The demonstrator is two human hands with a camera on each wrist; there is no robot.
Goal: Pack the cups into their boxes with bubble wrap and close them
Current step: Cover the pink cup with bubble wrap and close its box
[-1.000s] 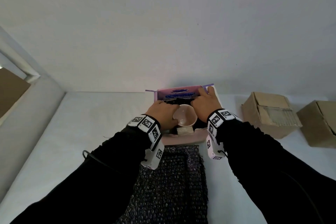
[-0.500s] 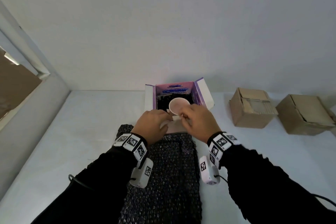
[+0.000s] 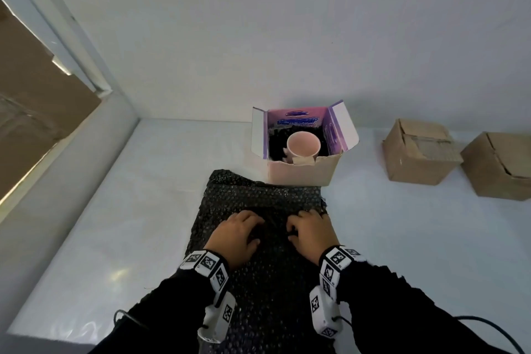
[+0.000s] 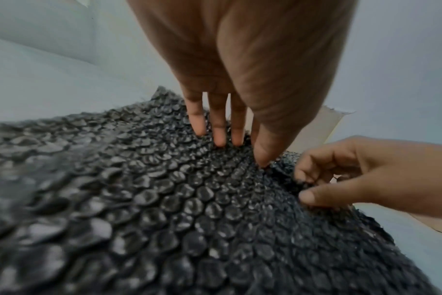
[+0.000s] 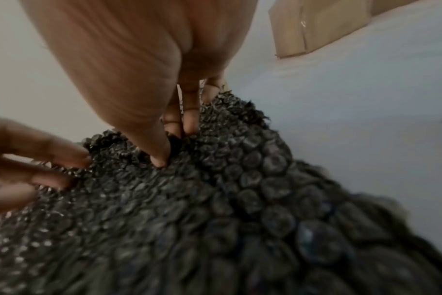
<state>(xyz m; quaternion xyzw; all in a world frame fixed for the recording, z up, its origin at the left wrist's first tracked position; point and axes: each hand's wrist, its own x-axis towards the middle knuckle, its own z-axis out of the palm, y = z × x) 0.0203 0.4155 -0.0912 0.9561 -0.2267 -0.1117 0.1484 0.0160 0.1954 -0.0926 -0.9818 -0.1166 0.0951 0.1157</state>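
A pink cup (image 3: 304, 144) stands upright in an open purple-and-white box (image 3: 301, 174), its flaps up and dark bubble wrap around the cup inside. In front of the box a black bubble wrap sheet (image 3: 258, 198) lies flat on the white table. Both hands are on the sheet's middle, well short of the box. My left hand (image 3: 253, 223) presses fairly straight fingers (image 4: 220, 137) and its thumb onto the wrap. Beside it my right hand (image 3: 296, 224) pinches a fold of the bubble wrap (image 5: 215, 179) between its thumb and curled fingers (image 4: 305, 175).
Two brown cardboard boxes (image 3: 419, 158) (image 3: 500, 169) with folded tops sit at the right of the table. A white wall runs behind the open box. A raised ledge (image 3: 57, 169) borders the table on the left. Black cables trail by my sleeves.
Both hands have left the cup and the box and pulled back toward me onto the bubble wrap sheet. The cup stays in the box, its side flaps now standing open.
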